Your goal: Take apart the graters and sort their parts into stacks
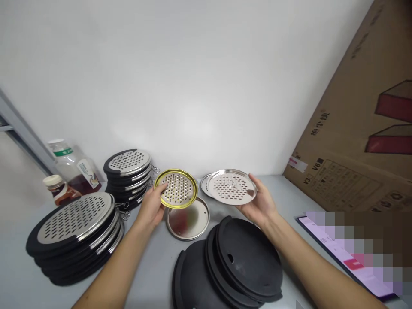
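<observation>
My left hand [153,203] grips the left edge of a round grater plate with a yellow rim [178,189], thumb on top. My right hand [260,201] holds a silver round grater plate [231,187] by its right edge, fingers underneath. Both plates are raised and tilted towards me, apart from each other. Partly behind the silver one, another silver disc [205,185] shows at its left edge. Below the yellow-rimmed plate, a shiny round metal plate [189,219] lies on the table. Several black round covers [249,257] are piled nearest me, between my forearms.
Two stacks of black-edged grater discs stand at the left, a near stack [75,219] and a far stack [128,163]. Behind them are a clear bottle [75,165] and a small jar [59,189]. A cardboard box [350,128] leans at the right, near a lit phone-like screen [334,246].
</observation>
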The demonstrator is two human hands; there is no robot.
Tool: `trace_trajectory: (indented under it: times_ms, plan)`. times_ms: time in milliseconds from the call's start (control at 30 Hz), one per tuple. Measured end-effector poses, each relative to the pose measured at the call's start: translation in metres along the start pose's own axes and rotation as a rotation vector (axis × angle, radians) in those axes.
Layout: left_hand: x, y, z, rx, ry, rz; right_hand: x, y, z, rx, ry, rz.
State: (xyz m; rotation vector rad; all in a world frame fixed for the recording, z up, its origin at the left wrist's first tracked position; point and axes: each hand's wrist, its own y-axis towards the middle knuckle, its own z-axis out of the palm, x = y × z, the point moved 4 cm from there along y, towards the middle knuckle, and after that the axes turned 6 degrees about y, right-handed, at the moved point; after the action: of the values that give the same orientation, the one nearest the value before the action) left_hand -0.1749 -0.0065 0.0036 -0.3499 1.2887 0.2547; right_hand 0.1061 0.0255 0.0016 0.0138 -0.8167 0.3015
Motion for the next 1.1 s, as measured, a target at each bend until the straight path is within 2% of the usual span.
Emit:
trace_trajectory:
  times_ms: [167,300,433,567,700,900,1000,1100]
  plan:
    - [-0.001,0.002,-0.007,0.132,0.255,0.023,0.018,0.022,-0.038,-0.321,-0.283,-0.279]
    - [0.001,-0.002,-0.005,0.262,0.458,0.046,0.021,0.041,-0.056,-0.408,-0.362,-0.328]
    - [0.007,0.0,-0.004,0.339,0.693,0.104,0.013,0.057,-0.053,-0.379,-0.449,-0.303]
    - [0.011,0.006,-0.008,0.277,0.951,0.239,0.002,0.064,-0.045,-0.292,-0.551,-0.271]
    - [0.014,0.005,-0.008,0.237,1.138,0.353,0.001,0.064,-0.05,-0.282,-0.741,-0.323]
    - [0.013,-0.006,-0.003,0.284,1.25,0.458,0.007,0.062,-0.056,-0.325,-1.069,-0.445]
    - [0.01,-0.007,-0.001,0.307,1.268,0.484,0.009,0.057,-0.049,-0.319,-1.181,-0.477]
    - [0.006,-0.004,-0.003,0.269,1.273,0.513,0.013,0.046,-0.037,-0.281,-1.251,-0.514]
